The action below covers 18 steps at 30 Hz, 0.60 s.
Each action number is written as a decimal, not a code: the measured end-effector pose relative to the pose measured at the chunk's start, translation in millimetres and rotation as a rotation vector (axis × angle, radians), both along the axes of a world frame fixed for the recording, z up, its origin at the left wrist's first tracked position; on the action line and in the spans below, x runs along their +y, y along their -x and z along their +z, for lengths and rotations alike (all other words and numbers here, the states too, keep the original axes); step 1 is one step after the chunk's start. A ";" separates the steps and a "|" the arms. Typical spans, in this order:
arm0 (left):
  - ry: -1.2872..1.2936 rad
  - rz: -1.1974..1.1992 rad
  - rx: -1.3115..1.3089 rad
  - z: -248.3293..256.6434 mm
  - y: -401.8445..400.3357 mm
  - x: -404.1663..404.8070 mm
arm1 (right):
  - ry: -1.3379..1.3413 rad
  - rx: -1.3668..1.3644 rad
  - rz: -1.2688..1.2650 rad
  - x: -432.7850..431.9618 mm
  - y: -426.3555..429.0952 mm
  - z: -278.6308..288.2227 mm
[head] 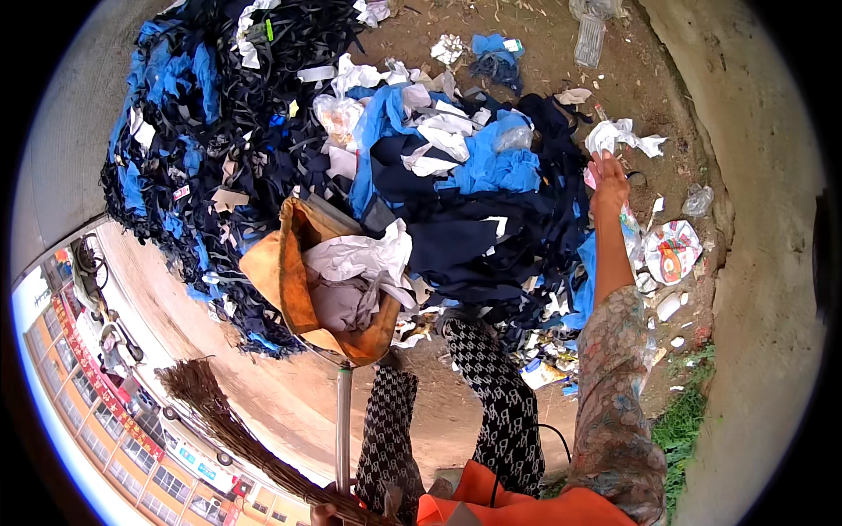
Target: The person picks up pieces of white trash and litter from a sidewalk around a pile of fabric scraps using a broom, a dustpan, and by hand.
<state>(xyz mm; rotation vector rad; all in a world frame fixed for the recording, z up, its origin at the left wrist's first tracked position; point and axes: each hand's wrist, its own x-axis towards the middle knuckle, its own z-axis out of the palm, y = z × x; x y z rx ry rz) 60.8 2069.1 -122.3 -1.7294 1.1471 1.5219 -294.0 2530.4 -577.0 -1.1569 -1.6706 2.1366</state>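
Note:
My right hand (608, 177) reaches forward at the right, its fingertips on a crumpled white paper or cloth scrap (612, 136). At the bottom edge my left hand (324, 514) is closed around the handle of a twig broom (247, 437), beside the metal pole (343, 421) of an orange dustpan-like scoop (263, 260). Crumpled pale paper or cloth (345, 299) lies in the scoop. Ahead is a big heap of dark fabric scraps (454, 243), with blue fabric (506, 158) and white scraps on top.
A printed plastic bag (672, 253) and a clear plastic container (590, 41) lie on the dirt at the right. Beyond them is a concrete wall or slab (756, 197). Grass (681, 427) grows at lower right. A parked van (197, 454) stands at lower left.

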 end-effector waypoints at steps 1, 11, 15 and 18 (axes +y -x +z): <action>-0.006 0.003 0.009 2.9 -1.8 0.8 | -0.145 0.019 0.131 -22.8 12.0 21.5; -0.078 0.010 0.043 4.9 -19.5 -13.5 | -1.269 -0.170 1.177 -251.8 63.8 22.8; -0.098 0.020 0.063 9.9 -34.1 -30.2 | -1.233 -0.208 1.271 -236.8 38.8 1.3; -0.128 0.023 0.103 18.5 -45.5 -44.0 | -1.128 0.046 0.885 -175.7 28.0 42.9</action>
